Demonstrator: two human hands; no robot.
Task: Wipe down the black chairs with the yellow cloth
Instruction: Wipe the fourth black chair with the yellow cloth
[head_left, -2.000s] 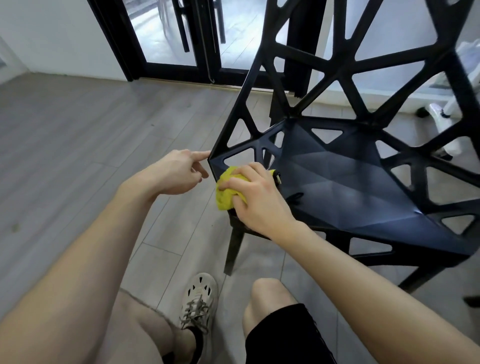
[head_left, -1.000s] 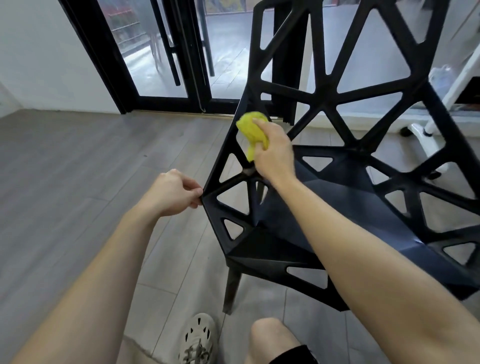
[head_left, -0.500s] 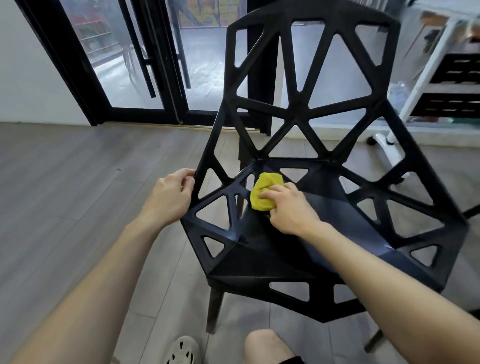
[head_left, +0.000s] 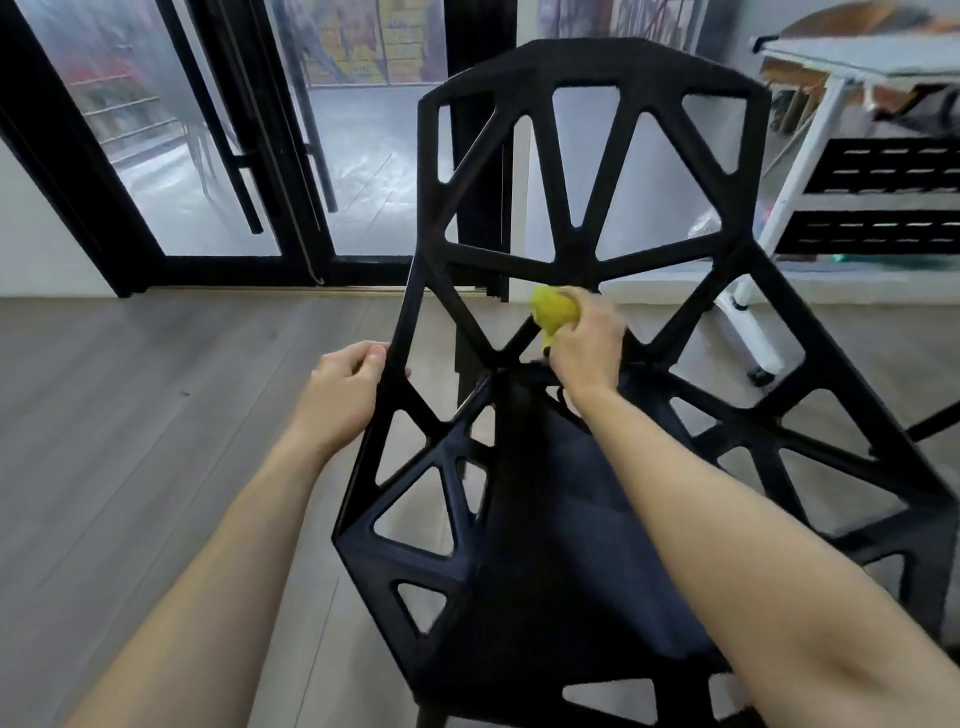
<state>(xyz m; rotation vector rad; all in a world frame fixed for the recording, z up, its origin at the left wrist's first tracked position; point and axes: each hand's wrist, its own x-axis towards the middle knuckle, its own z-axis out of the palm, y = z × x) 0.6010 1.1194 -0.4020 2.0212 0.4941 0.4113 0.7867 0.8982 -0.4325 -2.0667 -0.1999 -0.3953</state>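
Bulging yellow cloth (head_left: 553, 307) above right hand (head_left: 587, 349) grip.

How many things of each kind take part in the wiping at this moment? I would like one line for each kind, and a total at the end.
black chair: 1
yellow cloth: 1
hands: 2 (left hand grips the chair frame, right hand holds the cloth)
Total: 4
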